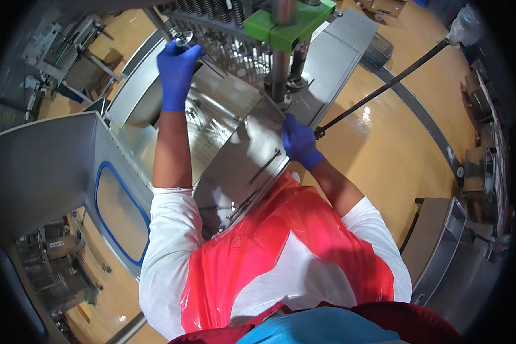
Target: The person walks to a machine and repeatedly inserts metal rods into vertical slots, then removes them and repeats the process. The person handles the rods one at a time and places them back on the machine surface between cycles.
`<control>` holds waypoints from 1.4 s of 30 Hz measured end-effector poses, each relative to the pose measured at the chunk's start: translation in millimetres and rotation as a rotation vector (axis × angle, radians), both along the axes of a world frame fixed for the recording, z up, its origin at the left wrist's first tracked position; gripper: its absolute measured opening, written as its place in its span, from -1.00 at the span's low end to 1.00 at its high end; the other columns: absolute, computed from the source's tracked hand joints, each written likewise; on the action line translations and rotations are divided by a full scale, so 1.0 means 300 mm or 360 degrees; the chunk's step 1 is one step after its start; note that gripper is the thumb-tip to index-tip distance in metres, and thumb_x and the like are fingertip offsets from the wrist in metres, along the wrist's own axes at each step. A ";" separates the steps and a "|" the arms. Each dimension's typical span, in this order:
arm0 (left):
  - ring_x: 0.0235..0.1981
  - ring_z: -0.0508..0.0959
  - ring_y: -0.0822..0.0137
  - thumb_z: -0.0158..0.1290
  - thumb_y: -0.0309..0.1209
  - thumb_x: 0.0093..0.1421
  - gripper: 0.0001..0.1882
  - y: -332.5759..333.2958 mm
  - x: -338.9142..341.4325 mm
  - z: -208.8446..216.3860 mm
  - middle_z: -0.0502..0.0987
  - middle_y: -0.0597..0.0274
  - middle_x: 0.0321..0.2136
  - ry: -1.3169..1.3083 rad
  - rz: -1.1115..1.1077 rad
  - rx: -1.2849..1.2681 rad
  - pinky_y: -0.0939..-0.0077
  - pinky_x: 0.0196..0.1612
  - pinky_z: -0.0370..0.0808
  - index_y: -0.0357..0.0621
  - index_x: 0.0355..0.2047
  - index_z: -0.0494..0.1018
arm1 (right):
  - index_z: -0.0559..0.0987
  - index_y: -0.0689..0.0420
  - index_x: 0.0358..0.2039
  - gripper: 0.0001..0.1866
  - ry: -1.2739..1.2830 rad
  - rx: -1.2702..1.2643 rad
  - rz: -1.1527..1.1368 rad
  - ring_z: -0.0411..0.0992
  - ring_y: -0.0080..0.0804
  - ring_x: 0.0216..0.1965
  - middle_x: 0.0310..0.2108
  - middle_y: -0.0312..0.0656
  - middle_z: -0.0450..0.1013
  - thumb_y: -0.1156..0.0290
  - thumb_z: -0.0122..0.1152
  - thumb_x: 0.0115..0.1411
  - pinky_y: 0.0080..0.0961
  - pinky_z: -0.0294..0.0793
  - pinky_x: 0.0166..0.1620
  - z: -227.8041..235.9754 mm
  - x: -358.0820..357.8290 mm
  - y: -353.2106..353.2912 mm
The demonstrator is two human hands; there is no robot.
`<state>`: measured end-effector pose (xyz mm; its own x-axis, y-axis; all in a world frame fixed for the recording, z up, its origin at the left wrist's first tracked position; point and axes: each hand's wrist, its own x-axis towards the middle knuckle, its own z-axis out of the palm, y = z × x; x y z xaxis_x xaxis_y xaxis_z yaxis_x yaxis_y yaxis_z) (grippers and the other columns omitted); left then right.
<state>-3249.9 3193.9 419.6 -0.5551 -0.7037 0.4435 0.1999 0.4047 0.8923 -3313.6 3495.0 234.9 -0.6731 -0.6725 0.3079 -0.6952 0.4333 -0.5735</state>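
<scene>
Both my hands wear blue gloves. Up at the machine's left side, my left hand [178,69] closes its fingers around a shiny round metal fitting [183,39], beside a steel bar [156,22]. Right of the fitting hang many thin upright needles [223,50] under a row of dark coil springs [212,10]. My right hand [299,140] is curled closed at the near right edge of the steel deck [243,146]. What it grips, if anything, is hidden. A long thin dark tool [264,166] lies on the deck, with more slender metal pieces [243,203] nearer me.
A green block [286,28] sits around thick steel columns at the top. Left stands a raised steel cover [46,166] with a blue-edged window [122,212]. A dark rod [384,86] slants out rightward to a plastic-wrapped end [466,26]. A steel cabinet [433,246] stands at right.
</scene>
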 end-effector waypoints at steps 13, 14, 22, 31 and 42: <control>-0.03 0.64 0.12 0.02 -0.41 0.31 -0.74 0.073 0.022 -0.209 0.59 0.06 -0.16 0.0332 -0.0591 0.0787 0.13 0.00 0.60 -0.26 -0.04 0.36 | 0.48 0.15 0.01 -0.58 0.0478 0.0211 0.0288 0.48 -0.01 -0.11 -0.14 -0.01 0.51 0.43 0.15 0.08 -0.15 0.52 -0.11 0.104 -0.026 0.047; -0.03 0.64 0.13 0.03 -0.43 0.31 -0.75 0.090 0.021 -0.196 0.59 0.07 -0.17 0.0268 -0.0578 0.0724 0.13 -0.01 0.62 -0.26 -0.05 0.37 | 0.50 0.16 -0.02 -0.58 0.0546 0.0214 0.0297 0.46 -0.02 -0.09 -0.13 -0.02 0.51 0.43 0.16 0.06 -0.16 0.51 -0.08 0.134 -0.029 0.055; -0.01 0.58 0.30 0.19 -0.51 0.24 -0.64 0.162 -0.009 -0.184 0.55 0.10 -0.07 0.0110 -0.0499 0.0674 0.29 -0.03 0.66 -0.32 0.03 0.46 | 0.64 0.17 -0.21 -0.80 -0.0099 -0.0419 0.0202 0.60 0.01 -0.31 -0.36 0.04 0.60 0.39 0.15 0.21 -0.20 0.57 -0.20 0.353 -0.014 -0.211; -0.20 0.64 0.39 0.20 -0.60 0.07 -0.72 0.082 -0.080 -0.263 0.65 0.13 -0.19 0.0326 -0.0296 -0.0310 0.50 -0.08 0.61 -0.27 -0.16 0.63 | 0.63 0.12 -0.23 -0.82 0.0340 0.0059 -0.0060 0.55 0.21 -0.31 -0.38 0.16 0.56 0.38 0.14 0.21 0.04 0.54 -0.18 0.378 -0.098 -0.416; -0.30 0.66 0.43 0.27 -0.38 0.16 -0.70 0.041 -0.161 -0.408 0.66 0.12 -0.31 0.0258 -0.0303 0.0084 0.42 -0.19 0.62 -0.29 -0.17 0.52 | 0.56 0.21 -0.32 -0.85 0.0772 0.0035 0.0238 0.54 0.20 -0.35 -0.44 0.15 0.55 0.45 0.17 0.09 -0.01 0.55 -0.24 0.410 -0.194 -0.550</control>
